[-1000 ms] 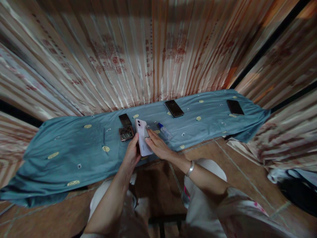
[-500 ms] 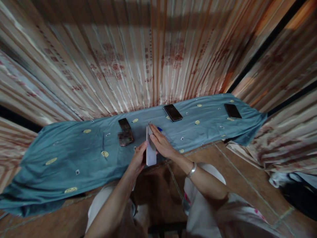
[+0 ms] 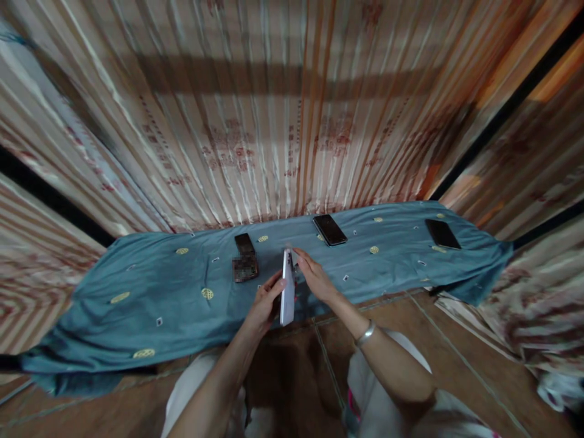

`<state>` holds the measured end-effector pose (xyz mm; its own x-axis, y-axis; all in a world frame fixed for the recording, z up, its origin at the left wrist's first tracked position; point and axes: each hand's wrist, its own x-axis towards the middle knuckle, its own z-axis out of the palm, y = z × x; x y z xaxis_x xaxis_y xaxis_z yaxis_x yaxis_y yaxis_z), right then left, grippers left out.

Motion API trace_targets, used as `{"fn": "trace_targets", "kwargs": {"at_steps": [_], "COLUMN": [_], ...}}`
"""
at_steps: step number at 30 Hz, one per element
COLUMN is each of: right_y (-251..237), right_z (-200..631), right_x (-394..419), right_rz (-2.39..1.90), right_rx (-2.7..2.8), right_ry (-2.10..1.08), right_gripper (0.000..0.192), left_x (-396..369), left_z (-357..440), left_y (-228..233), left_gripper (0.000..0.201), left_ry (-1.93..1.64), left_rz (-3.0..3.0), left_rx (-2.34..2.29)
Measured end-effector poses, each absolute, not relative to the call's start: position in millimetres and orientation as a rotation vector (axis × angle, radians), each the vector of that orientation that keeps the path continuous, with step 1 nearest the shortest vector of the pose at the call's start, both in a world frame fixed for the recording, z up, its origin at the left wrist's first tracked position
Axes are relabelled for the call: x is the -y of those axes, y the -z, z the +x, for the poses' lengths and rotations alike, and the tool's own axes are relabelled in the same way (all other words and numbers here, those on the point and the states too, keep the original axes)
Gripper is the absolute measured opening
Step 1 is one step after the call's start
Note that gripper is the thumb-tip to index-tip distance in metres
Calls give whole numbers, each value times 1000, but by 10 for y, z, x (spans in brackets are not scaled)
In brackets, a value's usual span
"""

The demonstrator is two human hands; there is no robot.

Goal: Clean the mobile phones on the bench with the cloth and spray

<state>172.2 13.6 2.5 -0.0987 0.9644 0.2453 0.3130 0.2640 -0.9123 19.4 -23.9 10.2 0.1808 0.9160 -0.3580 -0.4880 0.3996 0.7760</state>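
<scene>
My left hand (image 3: 267, 301) is closed around a pale lavender-white smartphone (image 3: 287, 295). The phone stands on edge above the cloth, its back with the camera end turned to the right. My right hand (image 3: 317, 277) is at the phone's upper right side, fingers stretched forward and bent in at the tips. A small dark and reddish thing shows between that hand and the phone, too blurred to name. Left of the phone, on the cloth, lie a small black phone-like slab (image 3: 245, 244) and a dark brown thing (image 3: 245, 269), partly pixelated.
A blue-green cloth (image 3: 182, 325) with yellow patches covers the long low surface. A black tablet-like device (image 3: 330, 230) lies toward the back, another dark flat slab (image 3: 442, 234) far right. Striped curtains (image 3: 269, 134) hang behind; dark poles (image 3: 497, 115) stand at the sides. Tiled floor (image 3: 314, 359) is below.
The view has tilted up, and the scene sits lower and further right. My right hand's fingers have moved slightly away from the phone's back. My left hand still holds the phone.
</scene>
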Motion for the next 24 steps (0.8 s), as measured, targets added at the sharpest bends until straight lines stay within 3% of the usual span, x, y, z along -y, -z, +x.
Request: {"fn": "trace_targets", "kwargs": {"at_steps": [3,9,24], "right_y": [7,34,-48], "right_z": [1670,1529,1485], "right_x": [-152,-109,253], "right_rz": [-1238,-1209,-1091], "right_rx": [1515,1540,1995], "right_ry": [-967,-971,-748], "right_gripper": [86,88,69], "left_x": [229,147,19], "left_z": [196,224,146], "left_y": [-123,-186,-316], "left_gripper": [53,57,39], "left_ry": [-1099,-1217,-1381], "left_rz": [555,524,478], "left_rx": [-895,-842,-830]}}
